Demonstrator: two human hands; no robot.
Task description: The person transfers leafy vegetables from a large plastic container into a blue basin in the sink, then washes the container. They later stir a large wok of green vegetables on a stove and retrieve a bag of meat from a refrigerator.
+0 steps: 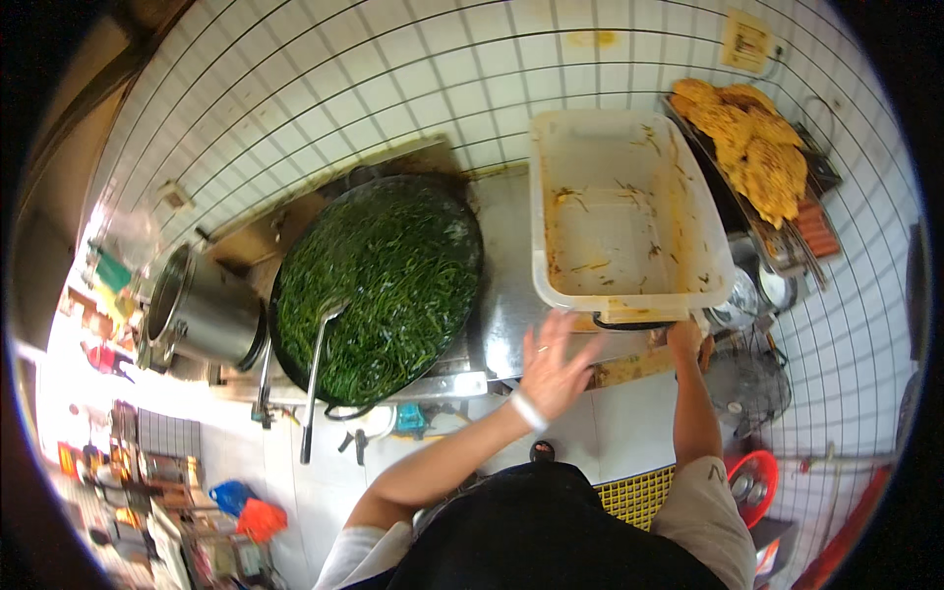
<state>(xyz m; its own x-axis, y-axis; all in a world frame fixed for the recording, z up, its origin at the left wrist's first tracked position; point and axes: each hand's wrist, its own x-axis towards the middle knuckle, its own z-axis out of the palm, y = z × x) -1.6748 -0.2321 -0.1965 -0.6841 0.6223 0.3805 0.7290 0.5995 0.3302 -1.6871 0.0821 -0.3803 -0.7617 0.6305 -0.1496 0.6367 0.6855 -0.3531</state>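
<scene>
My left hand (558, 365), a ring and a white band on it, is spread with nothing in it, just in front of a translucent plastic tub (634, 301). At the tub's near right corner is my right hand (686, 338); its fingers are partly hidden, so its grip is unclear. The tub stands on a steel counter and has orange stains and scraps of greens inside. To the left, a large black wok (479, 280) is full of long leafy greens (398, 273) in liquid. A long-handled metal ladle (317, 369) rests in them, its handle over the wok's near rim.
A tall steel pot (221, 310) stands left of the wok. On the right, a metal tray (774, 247) bears yellow-orange coated pieces of food (759, 155). A red basin (754, 483) is low at the right, by a yellow grating (636, 493) on the floor. A tiled wall rises behind.
</scene>
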